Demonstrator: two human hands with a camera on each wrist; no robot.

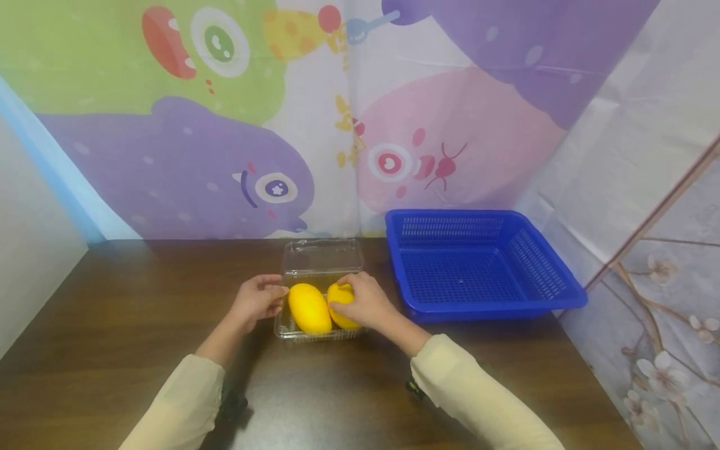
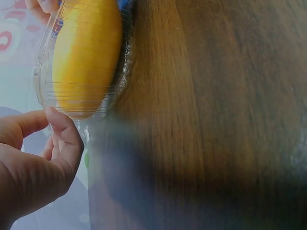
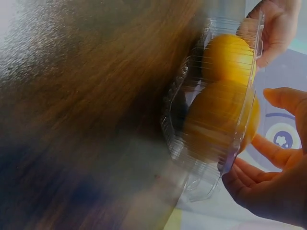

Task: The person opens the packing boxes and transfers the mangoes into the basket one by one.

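Note:
Two yellow mangoes (image 1: 310, 309) lie side by side in a clear plastic clamshell container (image 1: 292, 335), whose lid (image 1: 323, 256) is folded back toward the wall. My left hand (image 1: 255, 301) is at the container's left side; its thumb and a fingertip pinch the rim near a corner, as the left wrist view shows. Over the right mango (image 3: 218, 124) is my right hand (image 1: 365, 304), fingers spread around it. In the right wrist view its thumb stands slightly off the fruit, while other fingers touch the mango's side and the container rim.
A blue perforated plastic basket (image 1: 488, 307) stands on the brown wooden table (image 1: 315, 394), right of the container. Behind the table hangs a cloth (image 1: 332, 187) with cartoon animals. Flower-patterned panels (image 1: 664, 350) border the right side.

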